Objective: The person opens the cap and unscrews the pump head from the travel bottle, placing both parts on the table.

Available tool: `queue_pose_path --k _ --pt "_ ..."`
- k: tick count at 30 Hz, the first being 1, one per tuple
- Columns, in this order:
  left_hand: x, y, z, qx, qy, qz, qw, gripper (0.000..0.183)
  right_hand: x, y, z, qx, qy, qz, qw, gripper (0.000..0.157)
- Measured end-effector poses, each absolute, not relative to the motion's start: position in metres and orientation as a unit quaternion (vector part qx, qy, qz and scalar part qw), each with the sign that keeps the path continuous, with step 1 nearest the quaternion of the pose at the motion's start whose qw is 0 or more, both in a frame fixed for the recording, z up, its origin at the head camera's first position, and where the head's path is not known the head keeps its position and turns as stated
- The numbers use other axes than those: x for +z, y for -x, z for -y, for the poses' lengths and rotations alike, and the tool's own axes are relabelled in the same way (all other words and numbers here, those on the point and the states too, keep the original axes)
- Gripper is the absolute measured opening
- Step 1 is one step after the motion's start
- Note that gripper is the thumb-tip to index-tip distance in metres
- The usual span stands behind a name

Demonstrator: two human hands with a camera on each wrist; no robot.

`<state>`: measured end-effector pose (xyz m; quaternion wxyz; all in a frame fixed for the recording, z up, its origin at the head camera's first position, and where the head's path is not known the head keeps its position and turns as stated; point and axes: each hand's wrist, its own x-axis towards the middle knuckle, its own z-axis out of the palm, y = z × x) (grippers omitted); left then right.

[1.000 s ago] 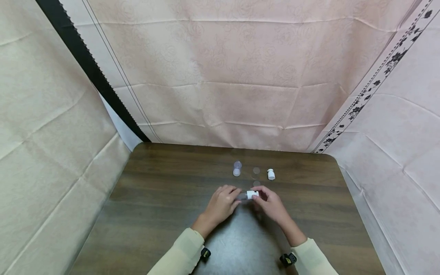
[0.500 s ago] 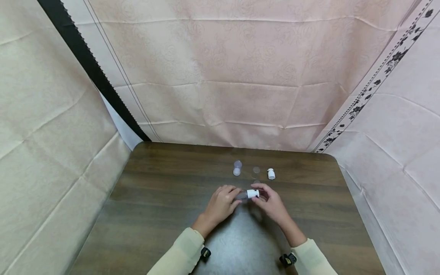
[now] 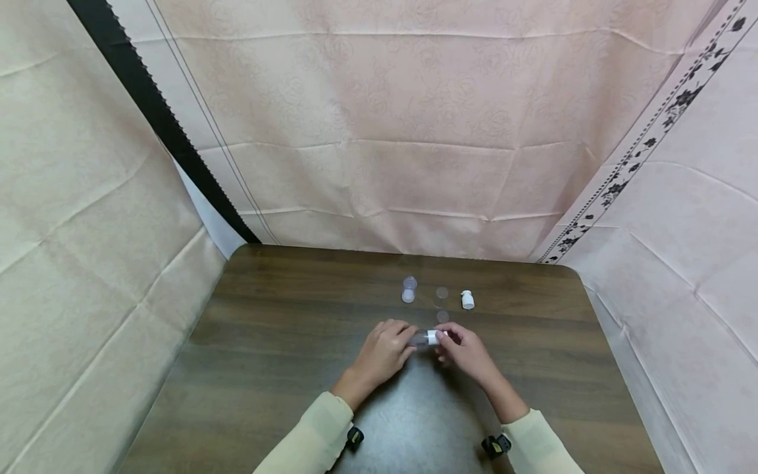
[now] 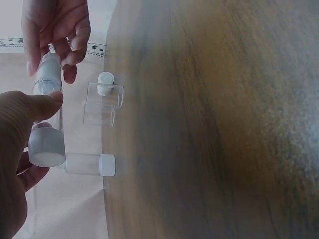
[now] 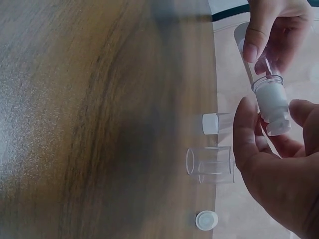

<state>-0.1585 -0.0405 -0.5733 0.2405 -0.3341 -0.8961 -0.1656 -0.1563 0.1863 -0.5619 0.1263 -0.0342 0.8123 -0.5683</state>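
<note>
A clear pump bottle [image 3: 422,338] with a white bottom [image 4: 47,148] and a white pump top [image 5: 272,102] lies sideways between the hands. My left hand [image 3: 381,352] grips its clear body, thumb along the side. My right hand [image 3: 464,352] holds the pump-top end, with fingers and thumb on either side of it in the right wrist view. Where each fingertip touches is partly hidden. The pump's narrow tip [image 5: 278,125] shows between the right fingers.
Beyond the hands stand a second clear bottle with a white bottom [image 3: 408,296], two clear cylindrical covers [image 3: 441,293] and a separate white pump top [image 3: 467,300]. The brown wooden table [image 3: 266,368] ends at cloth hangings [image 3: 379,178] behind and at both sides.
My right fingers have opened wider around the pump top, then closed in on it again, covering more of it. The left hand keeps its grip on the bottle almost unmoved.
</note>
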Motion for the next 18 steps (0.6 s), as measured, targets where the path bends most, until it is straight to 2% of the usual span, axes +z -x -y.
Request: queue_pose_path --k 5,9,14,18 --pt "-0.5754 0.1592 0.0401 -0.177 0.332 0.895 0.239 0.038 -0.5633 0.1592 -0.1888 -0.567 0.07 -0.814 0.108 0.021" --pt "-0.5752 0.1585 0.0398 -0.186 0.331 0.894 0.237 0.038 -0.5642 0.1616 -0.1905 -0.563 0.108 -0.816 0.078 0.023" --pt "-0.5743 0.1573 0.0385 -0.192 0.328 0.897 0.227 0.037 -0.565 0.161 -0.1881 -0.585 0.105 -0.804 0.034 0.014" --pt "-0.574 0.1572 0.0375 -0.185 0.326 0.899 0.227 0.037 -0.5593 0.158 -0.183 -0.599 0.085 -0.796 0.015 0.02"
